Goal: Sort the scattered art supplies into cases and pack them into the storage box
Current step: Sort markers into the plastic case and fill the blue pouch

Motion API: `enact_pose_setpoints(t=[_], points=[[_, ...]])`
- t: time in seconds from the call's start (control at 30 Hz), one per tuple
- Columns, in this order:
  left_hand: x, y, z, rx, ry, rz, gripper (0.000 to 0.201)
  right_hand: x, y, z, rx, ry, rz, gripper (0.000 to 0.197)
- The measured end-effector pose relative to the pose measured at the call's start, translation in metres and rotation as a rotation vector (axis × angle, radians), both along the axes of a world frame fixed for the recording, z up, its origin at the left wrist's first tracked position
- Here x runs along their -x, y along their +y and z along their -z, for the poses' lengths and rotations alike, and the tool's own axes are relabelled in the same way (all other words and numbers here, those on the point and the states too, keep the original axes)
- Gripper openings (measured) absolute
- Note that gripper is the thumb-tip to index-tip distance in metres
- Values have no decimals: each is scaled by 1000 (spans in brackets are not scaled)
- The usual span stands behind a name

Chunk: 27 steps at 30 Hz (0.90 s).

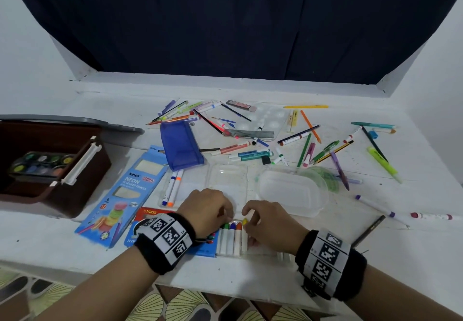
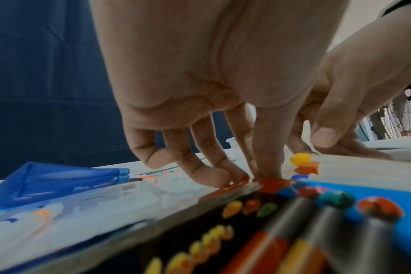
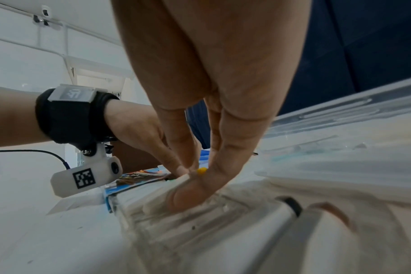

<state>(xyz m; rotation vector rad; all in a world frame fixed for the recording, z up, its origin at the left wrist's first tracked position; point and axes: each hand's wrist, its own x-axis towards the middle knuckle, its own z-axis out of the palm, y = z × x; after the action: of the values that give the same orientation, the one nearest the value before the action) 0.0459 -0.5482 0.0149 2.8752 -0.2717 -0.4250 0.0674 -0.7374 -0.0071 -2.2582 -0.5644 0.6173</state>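
A row of white markers (image 1: 233, 239) with coloured caps lies in a ridged clear tray (image 3: 176, 222) at the table's front edge, beside a red and blue marker box (image 1: 150, 214). My left hand (image 1: 209, 206) arches over the caps, and its thumb and forefinger meet on the red-capped marker (image 2: 272, 183) at the left of the row. My right hand (image 1: 265, 220) pinches the yellow-capped marker (image 2: 300, 158) at the right end, thumb pressed flat along the barrel. The brown storage box (image 1: 82, 190) stands open at the left with a paint palette (image 1: 40, 165) inside.
A blue pencil case (image 1: 180, 145), a neon pencil box (image 1: 125, 190) and a clear case with two markers (image 1: 171, 188) lie left of centre. A clear oval tub (image 1: 293, 193) sits right of my hands. Several loose pens and pencils (image 1: 313, 145) cover the back of the table.
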Motion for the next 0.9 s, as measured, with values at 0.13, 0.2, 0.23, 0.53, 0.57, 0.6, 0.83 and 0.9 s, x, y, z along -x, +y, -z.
enact_pose_setpoints(t=[0.13,0.2,0.23,0.53,0.57,0.6,0.83,0.9], points=[[-3,2,2,-17,13,5,22,1,5,-3,140,-80,-124,32],[-4,3,3,-23,17,13,23,3,7,-3,165,-131,-146,34],[-4,3,4,-27,12,17,23,4,8,-3,166,-150,-148,34],[-7,-5,3,-128,-26,79,21,7,8,-4,228,-205,-172,42],[-7,-5,3,-134,-25,77,21,8,8,-5,254,-236,-186,44],[-7,-5,3,-140,-25,75,22,8,8,-5,274,-272,-201,44],[-9,-3,6,-131,-37,80,22,10,11,-6,326,-369,-318,35],[-9,-2,7,-119,-43,79,21,10,13,-8,361,-387,-353,30]])
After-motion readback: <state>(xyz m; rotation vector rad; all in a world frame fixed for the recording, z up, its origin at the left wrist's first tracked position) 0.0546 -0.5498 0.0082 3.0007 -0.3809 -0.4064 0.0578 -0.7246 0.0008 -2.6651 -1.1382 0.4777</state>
